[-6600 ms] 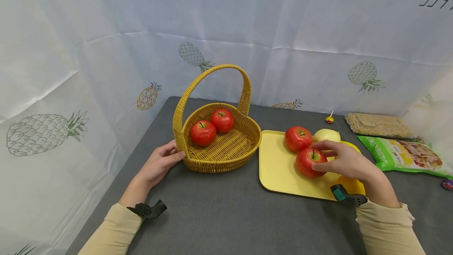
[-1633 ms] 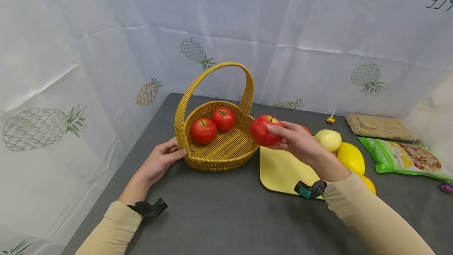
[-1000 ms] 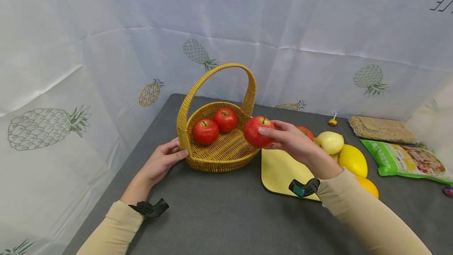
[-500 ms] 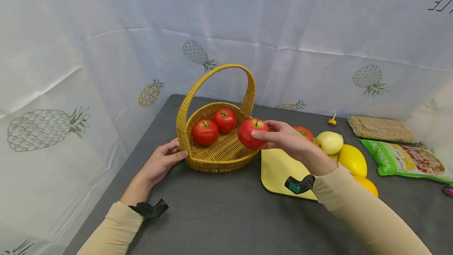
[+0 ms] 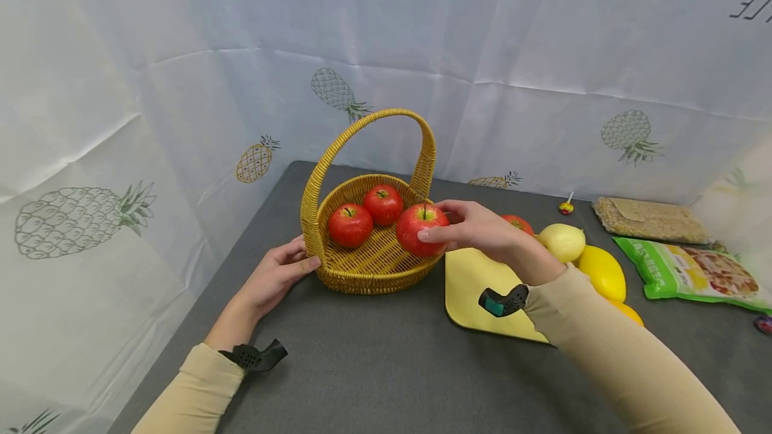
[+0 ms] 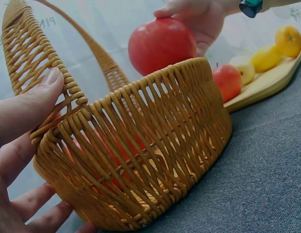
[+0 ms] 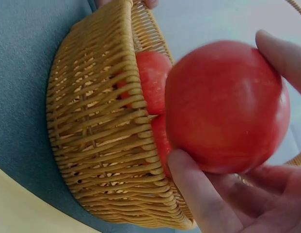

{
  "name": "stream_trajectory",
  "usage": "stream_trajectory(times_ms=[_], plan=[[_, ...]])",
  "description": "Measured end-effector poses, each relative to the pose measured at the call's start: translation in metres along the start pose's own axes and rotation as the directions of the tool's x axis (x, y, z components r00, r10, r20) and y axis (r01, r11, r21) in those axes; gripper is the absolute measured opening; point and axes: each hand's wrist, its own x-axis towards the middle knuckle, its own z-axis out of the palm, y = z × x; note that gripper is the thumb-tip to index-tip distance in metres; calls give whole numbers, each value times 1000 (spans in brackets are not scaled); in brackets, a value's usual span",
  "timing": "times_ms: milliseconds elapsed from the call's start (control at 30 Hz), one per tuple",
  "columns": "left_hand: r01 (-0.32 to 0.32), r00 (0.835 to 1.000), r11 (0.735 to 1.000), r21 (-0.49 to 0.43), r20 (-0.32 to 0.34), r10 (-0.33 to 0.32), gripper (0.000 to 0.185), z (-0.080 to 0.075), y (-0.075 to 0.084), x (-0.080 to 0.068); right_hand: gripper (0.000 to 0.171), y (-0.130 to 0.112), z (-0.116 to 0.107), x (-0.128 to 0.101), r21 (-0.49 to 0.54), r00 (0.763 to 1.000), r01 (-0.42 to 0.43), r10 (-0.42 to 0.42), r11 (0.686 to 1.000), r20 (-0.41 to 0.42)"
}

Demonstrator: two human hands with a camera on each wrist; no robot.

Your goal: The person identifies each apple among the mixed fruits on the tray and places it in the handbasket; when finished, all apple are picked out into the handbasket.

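Observation:
A red apple (image 5: 416, 228) is in my right hand (image 5: 479, 232), over the right part of the yellow wicker basket (image 5: 362, 284). My thumb and fingers press on opposite sides of this apple (image 7: 225, 107), which shows just above the basket rim in the left wrist view. Two more red apples, a nearer one (image 5: 350, 225) and a farther one (image 5: 383, 205), lie in the basket's left and back part. My left hand (image 5: 274, 278) holds the basket at the left foot of its tall handle, its thumb (image 6: 31, 108) on the weave and its fingers along the outer wall.
Right of the basket lies a yellow tray (image 5: 482, 293) with another red apple (image 5: 519, 224), a pale onion-like item (image 5: 562, 242) and yellow fruit (image 5: 603, 274), partly hidden by my right arm. Farther right are a lollipop (image 5: 566, 207), a brown pack (image 5: 651, 221) and a green food bag (image 5: 693, 273).
My right hand has lifted an apple off the tray and carried it left, over the basket; lately it has moved slightly farther left and lower. My left hand has stayed on the basket.

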Motion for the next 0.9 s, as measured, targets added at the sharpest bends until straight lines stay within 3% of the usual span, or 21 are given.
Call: stream_trajectory(times_ms=[500, 900], plan=[[22, 1000, 1000, -12, -17, -23, 34, 2, 4, -1, 68, -14, 2, 14, -154, 993, 0, 19, 988, 117], [27, 1000, 1000, -16, -12, -27, 39, 0, 3, -2, 64, -13, 5, 27, -180, 987, -13, 41, 984, 154]])
